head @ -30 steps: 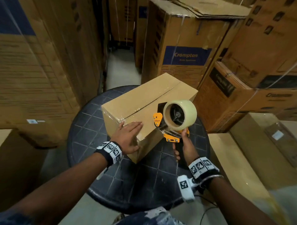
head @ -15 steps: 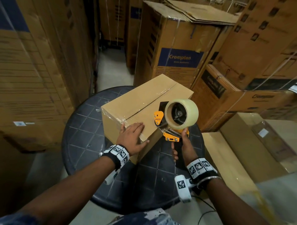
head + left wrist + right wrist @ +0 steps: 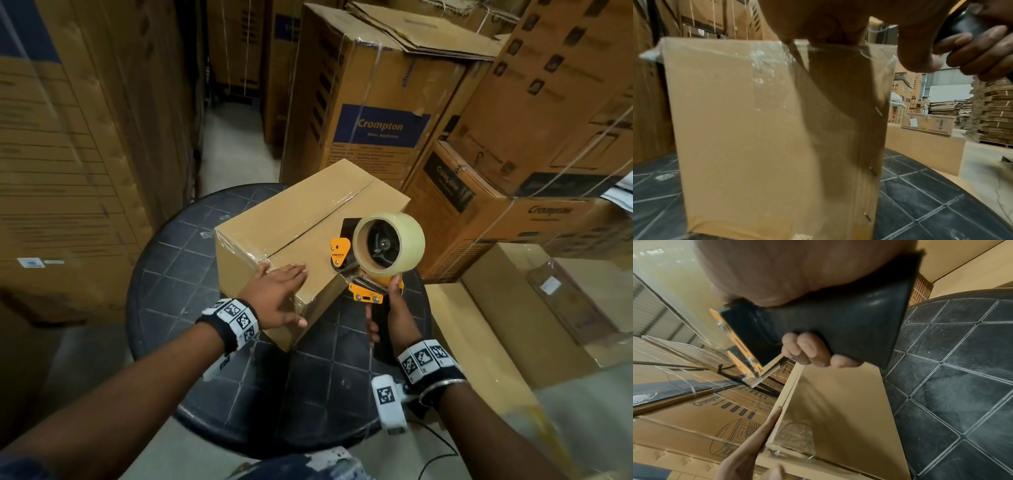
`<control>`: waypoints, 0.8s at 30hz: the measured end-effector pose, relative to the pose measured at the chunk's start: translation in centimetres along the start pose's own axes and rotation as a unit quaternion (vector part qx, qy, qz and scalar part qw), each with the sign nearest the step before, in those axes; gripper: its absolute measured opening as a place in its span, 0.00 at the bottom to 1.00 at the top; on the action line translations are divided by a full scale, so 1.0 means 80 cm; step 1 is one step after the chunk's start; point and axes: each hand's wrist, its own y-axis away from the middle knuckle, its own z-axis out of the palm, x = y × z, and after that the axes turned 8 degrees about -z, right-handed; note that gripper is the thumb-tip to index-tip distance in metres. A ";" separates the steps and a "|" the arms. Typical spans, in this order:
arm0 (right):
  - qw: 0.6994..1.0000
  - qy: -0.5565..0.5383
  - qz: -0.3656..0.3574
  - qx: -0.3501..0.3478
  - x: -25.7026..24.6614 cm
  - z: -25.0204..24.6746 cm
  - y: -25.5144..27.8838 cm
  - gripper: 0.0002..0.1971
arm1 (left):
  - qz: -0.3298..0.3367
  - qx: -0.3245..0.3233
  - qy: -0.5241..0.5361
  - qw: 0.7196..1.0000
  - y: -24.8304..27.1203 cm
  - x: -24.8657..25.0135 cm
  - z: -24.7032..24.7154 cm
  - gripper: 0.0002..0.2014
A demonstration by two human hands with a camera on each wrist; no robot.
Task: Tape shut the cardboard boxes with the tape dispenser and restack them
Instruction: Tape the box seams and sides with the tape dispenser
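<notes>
Tall stacks of printed cartons (image 3: 373, 113) crowd a narrow storeroom, and in the middle stands a round dark table (image 3: 178, 260) with a grid-marked top. On it sits 1 plain cardboard box (image 3: 298, 219), its 2 top flaps meeting along a centre seam with clear tape already shining over it and wrinkled down the near end.

The left hand (image 3: 277, 294) lies flat on the near top corner of the box, fingers straight and thumb down the side face, pressing rather than gripping. Just to the right of that hand, and above the near right edge of the box, the tape dispenser (image 3: 373, 253) hangs off the cardboard, its roll of clear tape (image 3: 404, 240) facing the head camera. The right hand (image 3: 390, 318) is wrapped tightly round the black handle below the orange frame; the right wrist view shows fingers curled under it.

Judging by the taped seam and lifted tool, this box is at the smoothing stage, nearly sealed. Next the loose tape end wants rubbing flat, then the dispenser must be put down or tucked aside so both hands can lift the box onto a stack.
</notes>
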 end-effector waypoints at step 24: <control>1.000 -0.012 0.000 0.017 -0.015 0.014 -0.005 0.50 | -0.029 0.003 -0.015 0.999 -0.014 0.001 -0.027 0.48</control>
